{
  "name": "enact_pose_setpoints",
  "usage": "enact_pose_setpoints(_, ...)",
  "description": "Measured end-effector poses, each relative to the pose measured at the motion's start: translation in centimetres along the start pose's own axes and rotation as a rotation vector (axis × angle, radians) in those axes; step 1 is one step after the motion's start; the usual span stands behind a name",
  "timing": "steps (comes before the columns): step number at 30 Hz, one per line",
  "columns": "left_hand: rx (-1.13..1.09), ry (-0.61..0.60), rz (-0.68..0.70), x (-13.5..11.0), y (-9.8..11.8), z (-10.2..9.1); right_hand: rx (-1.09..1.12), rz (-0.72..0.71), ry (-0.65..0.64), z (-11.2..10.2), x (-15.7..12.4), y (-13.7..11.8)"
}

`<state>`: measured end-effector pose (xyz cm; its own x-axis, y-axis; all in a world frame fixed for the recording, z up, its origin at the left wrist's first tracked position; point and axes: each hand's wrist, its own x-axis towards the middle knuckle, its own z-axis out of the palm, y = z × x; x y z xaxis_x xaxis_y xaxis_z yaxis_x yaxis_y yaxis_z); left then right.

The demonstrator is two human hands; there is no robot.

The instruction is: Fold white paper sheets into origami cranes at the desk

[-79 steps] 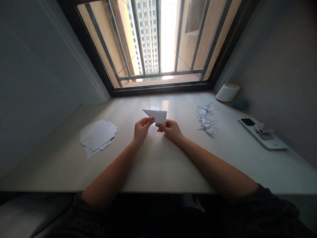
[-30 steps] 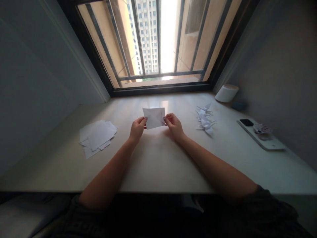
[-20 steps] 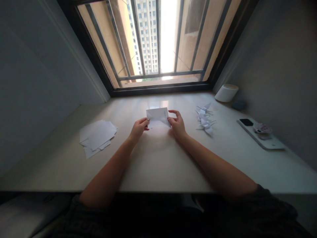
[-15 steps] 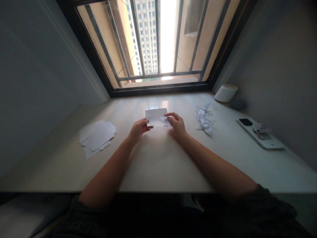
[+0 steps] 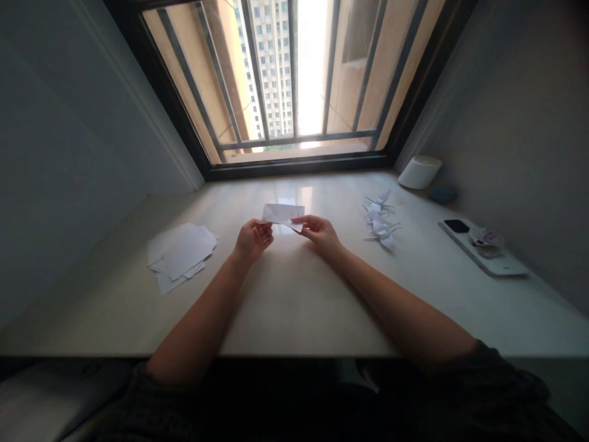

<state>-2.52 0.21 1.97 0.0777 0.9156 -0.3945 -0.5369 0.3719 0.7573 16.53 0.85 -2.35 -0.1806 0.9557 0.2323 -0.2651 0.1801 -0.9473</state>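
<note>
Between my two hands is a folded sheet of white paper [image 5: 281, 212], creased and held a little above the white counter. My left hand [image 5: 253, 240] pinches its lower left corner, with the other fingers curled in. On the lower right corner, my right hand [image 5: 321, 233] grips the paper between thumb and fingers. The paper's near edge bends up in the middle. To the right lie several folded paper cranes [image 5: 383, 226] in a cluster. A loose pile of white paper sheets [image 5: 186, 252] lies on the left.
A phone [image 5: 497, 261] with a round grip on its back lies at the right. Behind it are a white cylindrical object [image 5: 419, 172] and a small dark blue item [image 5: 442, 195] against the wall. A barred window [image 5: 294, 164] borders the counter's far side.
Both hands have moved slightly left with the paper. The sheet has tilted, so it looks shallower, and its near edge now bends. The cranes and the pile have stayed put.
</note>
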Motion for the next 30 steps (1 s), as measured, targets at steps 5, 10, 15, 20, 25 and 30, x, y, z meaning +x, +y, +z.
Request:
enact_pose_setpoints(5,0.119,0.013,0.032,0.1,0.2,-0.1,-0.048,-0.036,0.106,-0.1,0.1,-0.1)
enact_pose_setpoints(10,0.134,0.036,0.043,0.1,0.5,-0.2,-0.038,-0.074,0.093,-0.2,0.4,-0.1)
enact_pose_setpoints(15,0.133,0.032,0.078,0.2,0.4,-0.3,0.03,0.008,0.075,0.2,0.0,-0.3)
enact_pose_setpoints(20,0.133,0.011,0.048,0.2,0.1,-0.2,-0.035,0.034,0.142,0.4,-0.1,-0.8)
enact_pose_setpoints(25,0.132,-0.076,-0.051,0.3,0.5,-0.4,-0.027,-0.005,0.22,0.1,0.2,-0.9)
enact_pose_setpoints(30,0.091,-0.114,-0.176,0.1,1.1,-0.7,0.003,0.034,0.225,0.1,0.3,-0.7)
